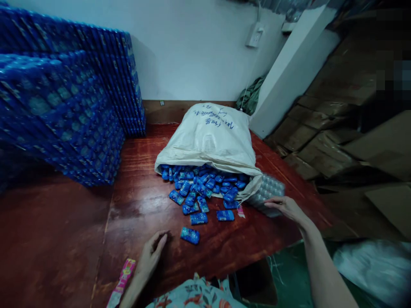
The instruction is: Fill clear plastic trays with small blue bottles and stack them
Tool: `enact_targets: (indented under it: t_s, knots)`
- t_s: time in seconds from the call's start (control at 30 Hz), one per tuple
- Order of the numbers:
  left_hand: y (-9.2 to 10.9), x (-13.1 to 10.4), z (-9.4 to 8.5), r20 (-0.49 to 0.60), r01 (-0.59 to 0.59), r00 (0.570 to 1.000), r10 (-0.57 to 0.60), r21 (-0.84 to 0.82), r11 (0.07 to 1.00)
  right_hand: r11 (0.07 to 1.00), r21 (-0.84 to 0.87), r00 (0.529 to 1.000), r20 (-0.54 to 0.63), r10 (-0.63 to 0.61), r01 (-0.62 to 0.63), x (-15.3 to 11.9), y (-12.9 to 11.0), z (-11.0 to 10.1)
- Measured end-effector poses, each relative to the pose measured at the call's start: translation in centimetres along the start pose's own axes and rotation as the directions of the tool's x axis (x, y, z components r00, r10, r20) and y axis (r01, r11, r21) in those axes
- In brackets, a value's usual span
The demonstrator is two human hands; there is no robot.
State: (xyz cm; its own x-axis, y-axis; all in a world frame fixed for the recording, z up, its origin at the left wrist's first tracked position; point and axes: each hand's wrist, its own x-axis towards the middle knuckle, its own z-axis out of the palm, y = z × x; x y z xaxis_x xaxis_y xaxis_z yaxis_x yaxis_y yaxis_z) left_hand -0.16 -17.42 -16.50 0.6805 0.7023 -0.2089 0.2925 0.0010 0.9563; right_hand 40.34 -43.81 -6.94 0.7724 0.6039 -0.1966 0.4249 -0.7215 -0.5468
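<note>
My left hand [153, 251] rests on the red-brown table with its fingers loosely bent and nothing visible in them. Just right of it lies a small blue packet [190, 235], apart from the fingers. My right hand [285, 208] reaches to a clear plastic tray [268, 190] with rows of round cups, and its fingers close on the near part. The tray lies partly behind the mouth of a white woven sack [210, 132]. Many small blue packets [199, 186] spill from the sack's open mouth onto the table.
Tall stacks of blue filled packs [70, 102] stand at the left. A pink strip [123, 278] lies beside my left forearm. Cardboard boxes [324, 149] are piled at the right, past the edge of the table [138, 184]. An open box [253, 282] sits below the front edge.
</note>
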Motion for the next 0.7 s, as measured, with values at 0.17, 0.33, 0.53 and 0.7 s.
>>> enact_targets:
  t_s: [0.17,0.33,0.53,0.7]
  knots:
    - [0.9,0.0,0.6,-0.017,-0.011,1.000,0.010,-0.049,0.999,0.998,0.063,0.997,-0.075,0.007,-0.002,-0.6,-0.8,0.4]
    - [0.6,-0.2,0.9,0.030,-0.018,0.999,0.019,-0.040,0.999,0.999,0.041,0.999,0.013,0.029,-0.030,-0.7,-1.1,-0.4]
    - [-1.1,-0.9,0.7,0.038,-0.014,0.999,0.015,-0.022,1.000,0.997,-0.043,0.994,-0.082,-0.065,0.062,-0.4,-1.1,0.9]
    - [-1.2,-1.3,0.5,0.008,-0.004,1.000,0.004,-0.048,0.999,0.997,-0.078,0.837,-0.544,-0.062,0.024,-0.8,-1.1,4.4]
